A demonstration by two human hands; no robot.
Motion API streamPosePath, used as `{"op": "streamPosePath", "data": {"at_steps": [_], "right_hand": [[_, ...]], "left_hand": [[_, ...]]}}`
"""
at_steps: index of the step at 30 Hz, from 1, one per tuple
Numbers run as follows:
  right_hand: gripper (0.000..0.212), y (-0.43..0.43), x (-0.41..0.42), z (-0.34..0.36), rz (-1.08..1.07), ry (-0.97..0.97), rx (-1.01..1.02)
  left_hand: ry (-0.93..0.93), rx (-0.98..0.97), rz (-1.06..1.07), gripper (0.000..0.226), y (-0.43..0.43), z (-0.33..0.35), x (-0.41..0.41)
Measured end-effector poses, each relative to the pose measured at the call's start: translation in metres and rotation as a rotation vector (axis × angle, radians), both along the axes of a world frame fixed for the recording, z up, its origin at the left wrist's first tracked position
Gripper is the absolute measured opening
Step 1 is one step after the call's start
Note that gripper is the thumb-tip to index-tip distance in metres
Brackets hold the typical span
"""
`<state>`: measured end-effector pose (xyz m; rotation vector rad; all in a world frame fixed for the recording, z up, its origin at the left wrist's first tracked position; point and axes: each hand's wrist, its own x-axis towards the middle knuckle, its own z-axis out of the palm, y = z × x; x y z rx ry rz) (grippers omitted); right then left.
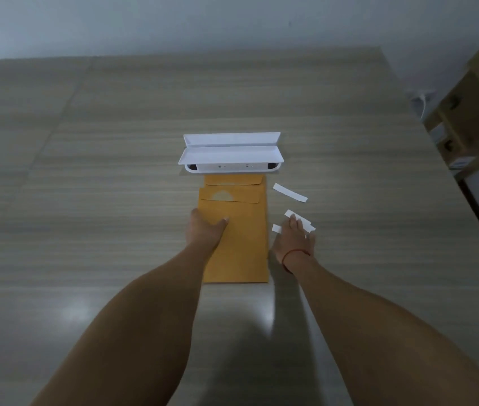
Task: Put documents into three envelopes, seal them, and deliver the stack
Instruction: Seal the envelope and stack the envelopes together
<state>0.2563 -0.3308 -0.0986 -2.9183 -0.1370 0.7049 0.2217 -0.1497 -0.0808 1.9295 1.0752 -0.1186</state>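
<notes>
Wood-grain table [86,171]: left hand [203,230] flat on envelope stack [241,253]; right hand [292,238] open over strips [310,225]. Stack light, slippery; pinch near edge.

My picture is dim and a bit grey-blue. Light seems to come from above, because I see two soft bright spots shining on the worktop [86,230] close to me. A dark shadow lies on it beside the right forearm [349,303]. The cardboard boxes [472,118] at the right edge look smeared and blurry. The worktop's sides lean outward, as through a wide lens.
</notes>
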Motion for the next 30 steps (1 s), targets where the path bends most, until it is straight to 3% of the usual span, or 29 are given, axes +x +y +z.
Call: {"op": "streamPosePath", "data": {"at_steps": [4,6,10,14,21,26,30], "right_hand": [[0.027,0.019,0.016,0.01,-0.056,-0.125,0.181],[0.023,0.031,0.023,0.016,-0.084,-0.104,0.224],[0.027,0.045,0.039,0.017,-0.124,-0.053,0.209],[0.031,0.054,0.052,0.011,-0.255,-0.002,0.261],[0.084,0.067,0.064,0.01,-0.482,0.174,0.296],[0.076,0.069,0.063,0.015,-0.44,0.279,0.343],[0.076,0.074,0.046,0.024,-0.46,0.304,0.607]], "left_hand": [[0.066,0.124,0.003,0.079,0.0,-0.003,0.013],[0.116,0.211,-0.016,0.081,0.001,-0.004,0.017],[0.208,0.297,-0.043,0.087,0.004,-0.008,0.021],[0.182,0.232,-0.049,0.085,0.007,-0.011,0.031],[0.154,0.136,-0.01,0.09,0.014,-0.019,0.036],[0.17,0.083,0.008,0.079,0.026,-0.016,0.032],[0.07,0.108,0.048,0.084,0.024,-0.003,0.02]]}}
